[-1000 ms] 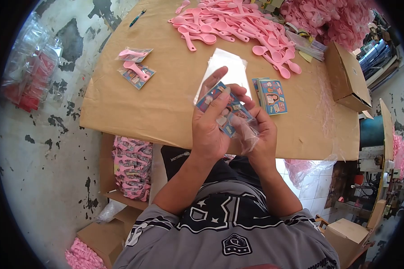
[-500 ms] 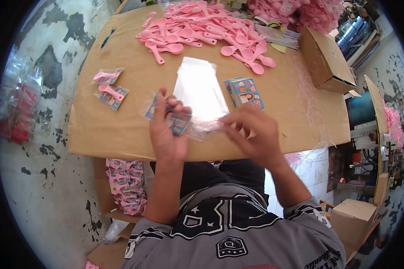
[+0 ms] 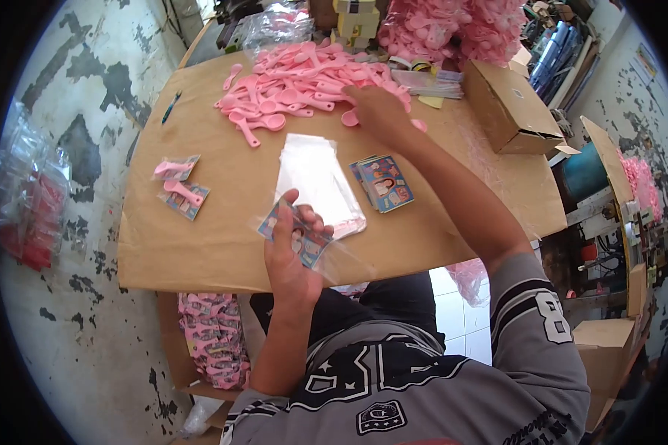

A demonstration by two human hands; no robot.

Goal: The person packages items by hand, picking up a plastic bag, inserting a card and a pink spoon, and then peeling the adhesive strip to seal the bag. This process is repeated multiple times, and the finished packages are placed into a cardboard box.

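Note:
My left hand (image 3: 293, 248) is closed on a blue printed card (image 3: 312, 254) in a clear plastic sleeve, held above the table's near edge. My right hand (image 3: 378, 111) stretches over the right side of a heap of pink plastic spoons (image 3: 286, 93). Its fingertips touch or hover at the spoons; whether they grip one cannot be seen. Between the hands lies a stack of clear plastic sleeves (image 3: 312, 178), glaring white. Right of it sits a small stack of blue printed cards (image 3: 384, 184).
Two cards with pink spoons (image 3: 182, 193) lie at the left, below a pen (image 3: 171, 107). A cardboard box (image 3: 508, 107) stands at the right, with bagged pink spoons (image 3: 453, 30) behind. Under the table, another box holds packed pink spoons (image 3: 214, 341).
My right hand has moved from the sleeve stack out to the spoon heap. My left hand still holds the sleeved card, now tilted differently. The whole view has shifted.

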